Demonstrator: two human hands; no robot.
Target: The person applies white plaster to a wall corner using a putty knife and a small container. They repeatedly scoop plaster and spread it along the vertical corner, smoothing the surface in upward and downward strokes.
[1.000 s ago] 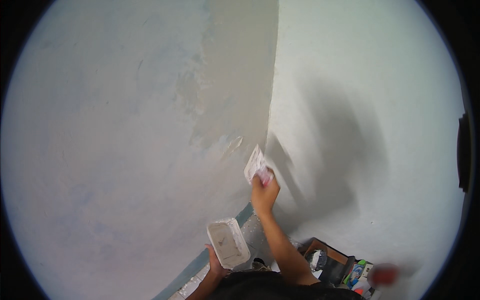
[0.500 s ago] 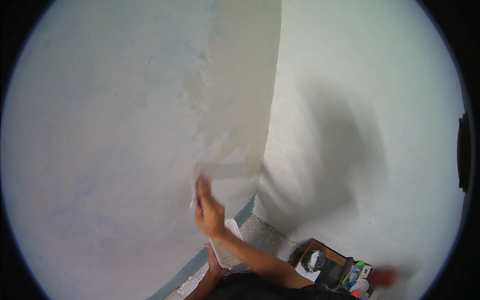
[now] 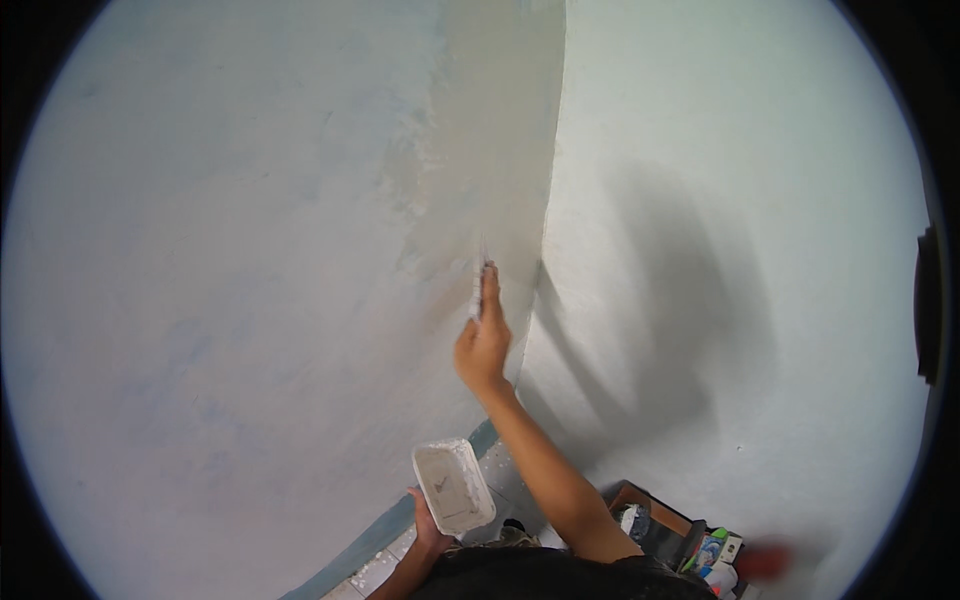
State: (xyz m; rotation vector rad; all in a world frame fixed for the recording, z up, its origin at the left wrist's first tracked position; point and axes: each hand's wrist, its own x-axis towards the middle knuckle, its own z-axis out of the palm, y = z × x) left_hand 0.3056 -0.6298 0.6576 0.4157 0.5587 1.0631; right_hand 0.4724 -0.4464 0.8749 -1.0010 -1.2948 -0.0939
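Observation:
My right hand (image 3: 485,350) is raised to the left wall near the corner, closed around a wide putty knife (image 3: 477,290) seen almost edge-on. The blade's tip is at a darker grey, damp-looking strip of putty (image 3: 490,130) running down beside the corner. Whether the blade presses on the wall is hard to see. Lower down, my left hand (image 3: 428,525) grips a white rectangular plastic tub (image 3: 488,497) by its left side. Grey-white putty is smeared inside the tub, and its opening tilts up toward me.
A pale, patchy left wall (image 3: 200,300) meets a whitish right wall (image 3: 840,300) at the corner. A blue-green band (image 3: 375,545) runs along the wall's foot above spotted floor tiles. At lower right sits a box (image 3: 655,500) with assorted items, beside a blurred red object (image 3: 765,562).
My right hand and the putty knife have moved up and right, the blade turning from broadside to edge-on. The tub, formerly partly behind my right forearm, now shows fully.

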